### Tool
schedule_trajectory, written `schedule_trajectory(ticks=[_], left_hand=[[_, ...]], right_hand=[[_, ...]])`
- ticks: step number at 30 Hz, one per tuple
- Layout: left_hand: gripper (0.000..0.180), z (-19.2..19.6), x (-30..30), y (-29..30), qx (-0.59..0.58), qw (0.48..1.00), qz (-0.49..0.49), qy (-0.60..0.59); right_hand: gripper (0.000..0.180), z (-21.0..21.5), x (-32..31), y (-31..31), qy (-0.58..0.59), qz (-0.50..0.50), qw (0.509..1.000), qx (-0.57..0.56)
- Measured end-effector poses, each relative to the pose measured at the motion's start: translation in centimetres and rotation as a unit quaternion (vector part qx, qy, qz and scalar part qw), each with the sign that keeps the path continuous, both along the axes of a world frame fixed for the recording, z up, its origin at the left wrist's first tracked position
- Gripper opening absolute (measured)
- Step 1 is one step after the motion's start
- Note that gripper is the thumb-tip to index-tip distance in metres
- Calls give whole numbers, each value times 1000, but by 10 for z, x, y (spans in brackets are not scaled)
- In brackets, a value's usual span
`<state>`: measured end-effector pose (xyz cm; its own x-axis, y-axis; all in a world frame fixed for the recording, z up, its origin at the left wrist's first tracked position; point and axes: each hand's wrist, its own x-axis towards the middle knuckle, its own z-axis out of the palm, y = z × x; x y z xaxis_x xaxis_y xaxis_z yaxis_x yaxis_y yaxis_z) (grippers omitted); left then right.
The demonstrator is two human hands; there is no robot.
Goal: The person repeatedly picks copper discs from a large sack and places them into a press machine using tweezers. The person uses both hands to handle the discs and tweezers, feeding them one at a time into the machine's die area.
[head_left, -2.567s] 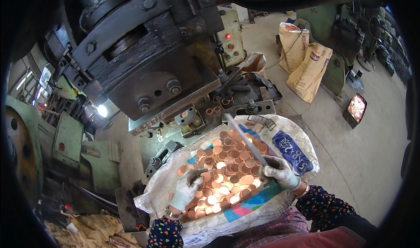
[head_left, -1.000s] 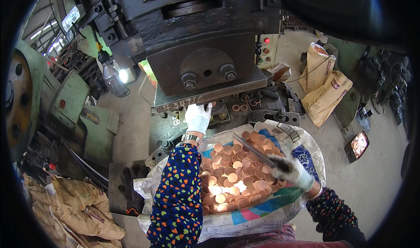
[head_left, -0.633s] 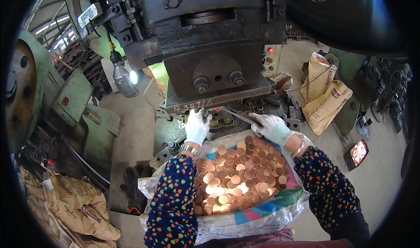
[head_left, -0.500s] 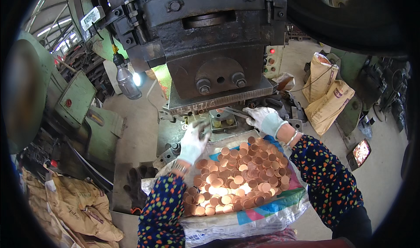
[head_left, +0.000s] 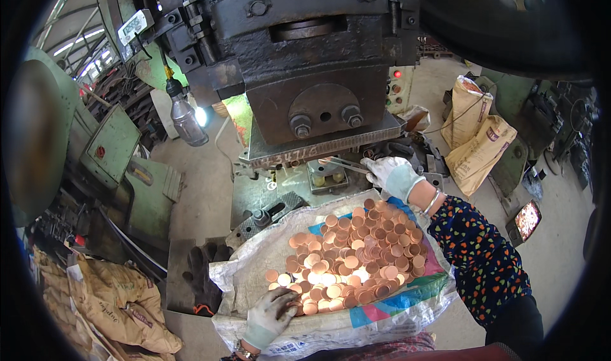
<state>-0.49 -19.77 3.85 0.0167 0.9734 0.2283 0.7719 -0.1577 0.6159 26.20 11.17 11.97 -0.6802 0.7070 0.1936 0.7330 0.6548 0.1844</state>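
Observation:
My right hand, in a white glove, grips long metal tweezers. Their tips point left, over the small die block beneath the press ram; whether they pinch anything there is too small to tell. My left hand, gloved and dark at the fingertips, rests at the near left edge of a heap of round copper discs. Its fingers stretch onto the discs; the thumb and whatever lies under the fingertips are hidden. The discs lie loose on a white woven sack with coloured print.
The dark press ram hangs above the die. A lit lamp hangs at its left. A bolted clamp sits left of the die. Black gloves lie beside the sack. Paper sacks stand at the right, others lower left.
My left hand has moved from beside the die down to the near left edge of the disc heap. My right hand still holds the tweezers at the die, shifted slightly right.

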Motion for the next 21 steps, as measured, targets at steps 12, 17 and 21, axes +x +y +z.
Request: schedule_trajectory(ticks=[12,17,21], left_hand=[[20,-6,9,5,35,998,42,44],[20,-5,9,5,5,998,45,35],[21,-6,10,6,4,999,41,33]], right_hand=[[37,-4,4,8,9,15,1000,-20],[35,12,4,2,-27,-8,999,-30],[46,13,0,5,-15,-6,1000,-24]])
